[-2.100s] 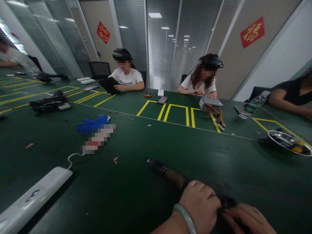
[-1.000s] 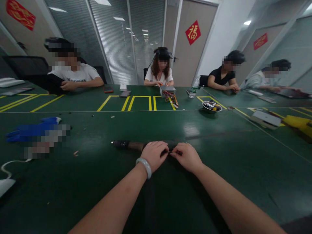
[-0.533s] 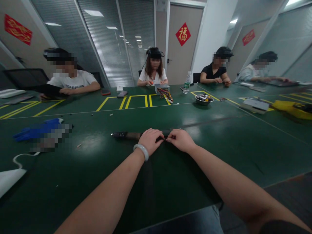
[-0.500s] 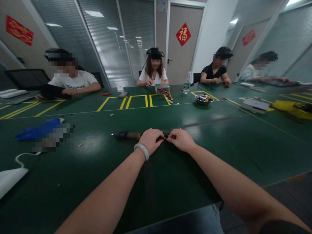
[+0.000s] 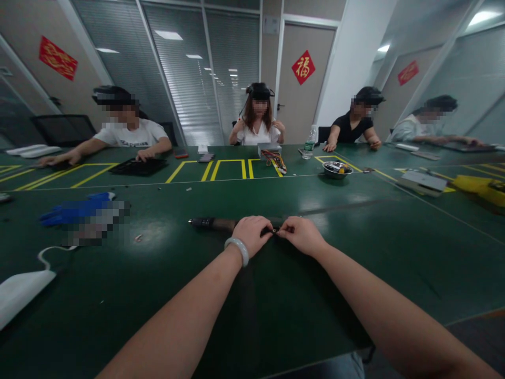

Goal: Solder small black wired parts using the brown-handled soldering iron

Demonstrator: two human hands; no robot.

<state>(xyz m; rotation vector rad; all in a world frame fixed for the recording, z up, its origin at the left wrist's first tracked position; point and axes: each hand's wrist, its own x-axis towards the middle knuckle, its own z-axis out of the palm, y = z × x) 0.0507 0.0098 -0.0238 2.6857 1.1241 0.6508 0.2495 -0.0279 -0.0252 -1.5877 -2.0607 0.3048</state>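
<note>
A dark, pen-like power tool with a metal tip, which looks like an electric screwdriver (image 5: 209,223), lies crosswise on the green table, its tip to the left. My left hand (image 5: 252,234), with a pale bangle at the wrist, covers its middle; thumb and fingers are closed at a small dark piece (image 5: 274,231). From the other side, my right hand (image 5: 303,237) pinches at the same small piece, fingertips almost touching those of my left. What this piece is, and whether it belongs to the tool, I cannot tell. My hands hide much of the tool's body.
Left of my arms lie a blue glove (image 5: 79,209), a blurred-out packet and a white mask (image 5: 23,295). Across the table are a metal bowl (image 5: 337,171) of small parts, a water bottle (image 5: 310,142), a grey box with wires (image 5: 270,151) and several seated people.
My hands keep their pinch beside the tool; the view has shifted slightly. Across the table, the left person's black panel now lies flat, and the middle person's hands have risen to shoulder height.
</note>
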